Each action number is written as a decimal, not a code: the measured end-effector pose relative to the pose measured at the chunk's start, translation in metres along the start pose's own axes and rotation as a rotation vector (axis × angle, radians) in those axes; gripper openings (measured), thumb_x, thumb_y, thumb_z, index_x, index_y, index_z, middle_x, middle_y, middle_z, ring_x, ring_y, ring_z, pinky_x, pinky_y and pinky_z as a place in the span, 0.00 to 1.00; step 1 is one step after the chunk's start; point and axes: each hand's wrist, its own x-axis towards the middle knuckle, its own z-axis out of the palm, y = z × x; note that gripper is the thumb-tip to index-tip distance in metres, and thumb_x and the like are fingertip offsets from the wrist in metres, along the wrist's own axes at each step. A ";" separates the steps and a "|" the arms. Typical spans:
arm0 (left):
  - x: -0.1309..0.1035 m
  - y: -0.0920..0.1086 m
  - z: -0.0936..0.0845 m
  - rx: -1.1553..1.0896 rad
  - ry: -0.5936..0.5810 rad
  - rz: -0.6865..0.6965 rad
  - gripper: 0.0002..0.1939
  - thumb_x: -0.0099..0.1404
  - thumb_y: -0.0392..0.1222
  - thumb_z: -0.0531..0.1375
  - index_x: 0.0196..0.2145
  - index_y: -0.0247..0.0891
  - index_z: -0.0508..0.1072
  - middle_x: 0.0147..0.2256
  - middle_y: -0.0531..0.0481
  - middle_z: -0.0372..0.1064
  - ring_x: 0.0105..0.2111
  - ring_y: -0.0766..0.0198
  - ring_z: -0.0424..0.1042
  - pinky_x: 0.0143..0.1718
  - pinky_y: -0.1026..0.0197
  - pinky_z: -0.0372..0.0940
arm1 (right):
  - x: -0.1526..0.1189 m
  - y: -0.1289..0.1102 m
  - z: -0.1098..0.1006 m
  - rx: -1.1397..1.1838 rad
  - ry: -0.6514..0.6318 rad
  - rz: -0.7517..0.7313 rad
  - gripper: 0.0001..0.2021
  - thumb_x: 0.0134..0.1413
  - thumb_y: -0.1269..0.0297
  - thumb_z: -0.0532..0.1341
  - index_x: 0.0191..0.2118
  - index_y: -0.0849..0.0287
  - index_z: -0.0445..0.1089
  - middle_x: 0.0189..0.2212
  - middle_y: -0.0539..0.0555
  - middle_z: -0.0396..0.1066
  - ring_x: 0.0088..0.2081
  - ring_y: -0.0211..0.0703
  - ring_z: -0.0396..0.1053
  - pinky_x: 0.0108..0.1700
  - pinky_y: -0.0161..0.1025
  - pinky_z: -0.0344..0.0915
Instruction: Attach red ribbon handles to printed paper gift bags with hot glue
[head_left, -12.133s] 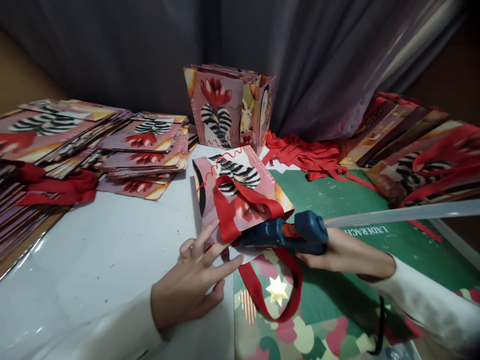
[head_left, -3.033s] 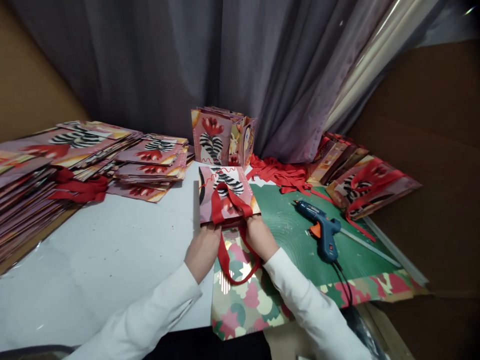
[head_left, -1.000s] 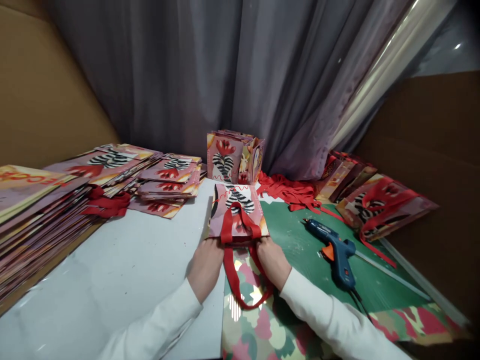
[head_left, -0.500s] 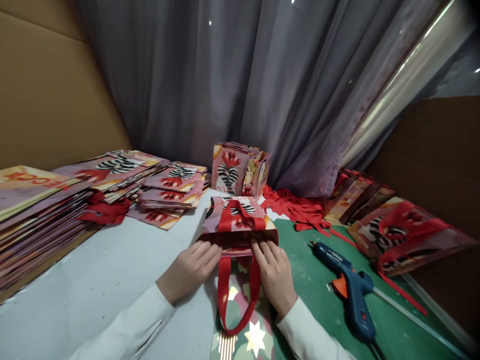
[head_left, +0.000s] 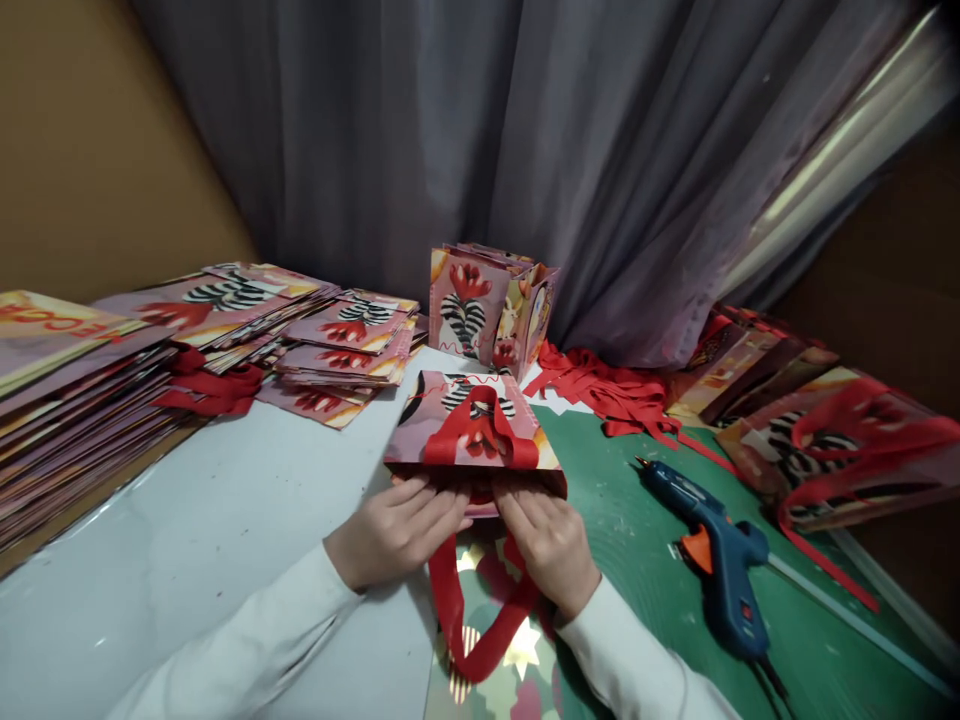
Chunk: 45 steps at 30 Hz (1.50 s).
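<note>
both left hand (head_left: 394, 532) and right hand (head_left: 553, 545), fingers together, grip unclear, dip into the bag (head_left: 481, 436), mouth nearest, long axis away.

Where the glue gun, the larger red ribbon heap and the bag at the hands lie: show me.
Glue gun (head_left: 730, 562), head view: on its blue body.
Larger red ribbon heap (head_left: 609, 387), head view: on the heap's middle.
Bag (head_left: 480, 438), head view: on its upper printed panel.
</note>
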 end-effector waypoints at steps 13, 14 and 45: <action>-0.001 0.022 0.007 0.100 -0.159 -0.235 0.11 0.69 0.31 0.54 0.40 0.36 0.76 0.36 0.49 0.76 0.34 0.62 0.72 0.45 0.54 0.61 | 0.009 -0.016 0.002 -0.030 -0.052 0.027 0.19 0.69 0.70 0.46 0.51 0.66 0.73 0.43 0.61 0.76 0.45 0.47 0.68 0.47 0.42 0.64; -0.003 0.020 0.006 0.100 -0.162 -0.235 0.11 0.69 0.31 0.54 0.41 0.37 0.76 0.35 0.50 0.76 0.34 0.62 0.72 0.44 0.55 0.61 | 0.008 -0.017 0.002 -0.032 -0.062 0.025 0.19 0.69 0.70 0.46 0.50 0.66 0.73 0.42 0.61 0.76 0.44 0.47 0.68 0.46 0.42 0.64; -0.012 -0.031 -0.008 -0.010 -0.022 0.002 0.14 0.71 0.28 0.49 0.37 0.36 0.72 0.27 0.53 0.75 0.28 0.68 0.73 0.34 0.62 0.67 | -0.008 0.032 -0.010 -0.021 0.056 -0.037 0.15 0.66 0.75 0.51 0.50 0.64 0.72 0.31 0.57 0.74 0.35 0.42 0.67 0.40 0.39 0.65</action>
